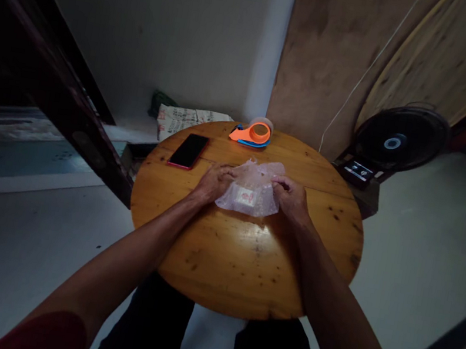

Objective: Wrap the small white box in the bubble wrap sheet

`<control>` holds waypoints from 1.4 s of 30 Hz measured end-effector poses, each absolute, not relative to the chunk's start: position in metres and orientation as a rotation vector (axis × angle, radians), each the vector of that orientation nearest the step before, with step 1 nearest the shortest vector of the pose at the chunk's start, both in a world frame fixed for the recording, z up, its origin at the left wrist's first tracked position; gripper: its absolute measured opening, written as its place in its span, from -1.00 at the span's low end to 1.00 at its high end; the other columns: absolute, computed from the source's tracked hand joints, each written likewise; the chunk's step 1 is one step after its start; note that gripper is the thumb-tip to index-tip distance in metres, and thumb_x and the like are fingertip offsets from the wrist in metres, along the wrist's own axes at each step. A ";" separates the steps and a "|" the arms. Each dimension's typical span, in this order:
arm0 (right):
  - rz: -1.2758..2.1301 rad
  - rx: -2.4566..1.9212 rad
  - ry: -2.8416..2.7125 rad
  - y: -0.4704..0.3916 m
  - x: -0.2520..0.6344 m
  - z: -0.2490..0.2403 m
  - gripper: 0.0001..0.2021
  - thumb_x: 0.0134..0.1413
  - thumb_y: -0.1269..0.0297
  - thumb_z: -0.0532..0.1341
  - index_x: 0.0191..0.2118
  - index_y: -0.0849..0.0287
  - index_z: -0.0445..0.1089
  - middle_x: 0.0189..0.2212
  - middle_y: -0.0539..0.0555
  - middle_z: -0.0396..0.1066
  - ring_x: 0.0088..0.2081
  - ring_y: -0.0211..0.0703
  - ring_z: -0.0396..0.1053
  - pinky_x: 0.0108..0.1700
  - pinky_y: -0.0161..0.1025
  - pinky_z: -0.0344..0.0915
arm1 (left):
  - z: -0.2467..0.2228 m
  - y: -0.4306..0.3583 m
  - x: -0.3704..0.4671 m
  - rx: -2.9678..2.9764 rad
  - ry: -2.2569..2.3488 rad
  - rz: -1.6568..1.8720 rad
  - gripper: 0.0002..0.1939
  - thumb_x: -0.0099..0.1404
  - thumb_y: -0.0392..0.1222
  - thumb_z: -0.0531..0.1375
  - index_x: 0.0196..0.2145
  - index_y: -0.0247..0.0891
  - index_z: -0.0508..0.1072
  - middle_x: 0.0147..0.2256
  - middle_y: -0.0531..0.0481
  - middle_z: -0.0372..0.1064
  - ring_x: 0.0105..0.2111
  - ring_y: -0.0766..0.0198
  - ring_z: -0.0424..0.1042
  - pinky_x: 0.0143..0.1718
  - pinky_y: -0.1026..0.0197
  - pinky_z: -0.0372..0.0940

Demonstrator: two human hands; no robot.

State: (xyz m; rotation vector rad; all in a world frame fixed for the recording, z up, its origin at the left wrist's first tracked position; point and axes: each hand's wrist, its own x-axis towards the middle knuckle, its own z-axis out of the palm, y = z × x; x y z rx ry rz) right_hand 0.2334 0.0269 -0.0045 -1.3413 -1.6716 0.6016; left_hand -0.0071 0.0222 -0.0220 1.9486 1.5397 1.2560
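A sheet of clear, pinkish bubble wrap (268, 199) lies on the round wooden table. On it rests a small white box (246, 196) with red print, near the sheet's front edge. My left hand (215, 182) pinches the bubble wrap at its left side. At the opposite side my right hand (290, 196) grips the wrap between thumb and fingers. The far part of the sheet is crumpled and stands up a little.
Behind the wrap sits an orange and blue tape dispenser (254, 133). A phone (188, 151) with a red edge lies at the left of the table (218, 261). Beyond the table stand a black fan (394, 143) and a printed sack (179, 121) by the wall.
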 end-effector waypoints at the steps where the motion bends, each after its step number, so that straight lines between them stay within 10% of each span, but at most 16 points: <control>1: 0.606 -1.319 -1.662 0.026 0.233 -0.004 -0.72 -0.02 0.24 0.14 -0.25 0.18 0.54 -0.32 0.07 0.54 -0.30 -0.13 0.44 -0.29 -0.26 0.33 | -0.023 0.023 -0.007 2.004 1.545 1.185 -0.71 0.12 -0.42 0.12 -0.26 -0.24 0.56 -0.08 -0.09 0.47 0.06 0.10 0.35 0.20 -0.02 0.18; 8: 0.597 -1.353 -1.622 0.025 0.236 -0.001 -0.71 -0.05 0.25 0.11 -0.25 0.21 0.51 -0.36 0.07 0.51 -0.31 -0.12 0.42 -0.28 -0.25 0.33 | -0.018 0.021 -0.007 1.928 1.754 1.000 -0.39 0.14 -0.39 0.11 0.18 -0.31 0.31 0.20 -0.21 0.27 0.28 -0.04 0.11 0.29 -0.14 0.05; 23: 0.614 -1.368 -1.596 0.028 0.237 0.002 -0.73 -0.06 0.18 0.15 -0.29 0.20 0.48 -0.36 0.07 0.49 -0.31 -0.12 0.39 -0.22 -0.23 0.29 | 0.016 -0.006 -0.008 1.580 1.355 1.345 -0.64 0.13 0.00 0.23 -0.21 -0.32 0.55 -0.20 -0.11 0.53 -0.15 0.12 0.47 -0.07 0.11 0.34; 31: 0.771 -1.476 -1.547 0.020 0.237 0.008 -0.52 0.02 -0.10 0.13 -0.68 0.19 0.25 -0.70 -0.05 0.17 -0.58 -0.29 0.14 -0.53 -0.32 0.03 | 0.031 -0.018 -0.006 1.577 1.286 1.076 -0.68 0.08 -0.04 0.23 -0.28 -0.32 0.53 -0.44 0.02 0.46 -0.46 0.31 0.37 -0.46 0.30 0.22; 42: 0.615 -1.481 -1.701 0.029 0.240 -0.005 -0.78 -0.07 0.22 0.18 -0.33 0.15 0.54 -0.42 0.02 0.52 -0.39 -0.17 0.41 -0.36 -0.30 0.29 | 0.061 -0.051 -0.016 1.591 1.085 0.886 -0.65 0.12 -0.05 0.22 -0.18 -0.28 0.53 -0.37 -0.02 0.47 -0.43 0.29 0.39 -0.38 0.24 0.28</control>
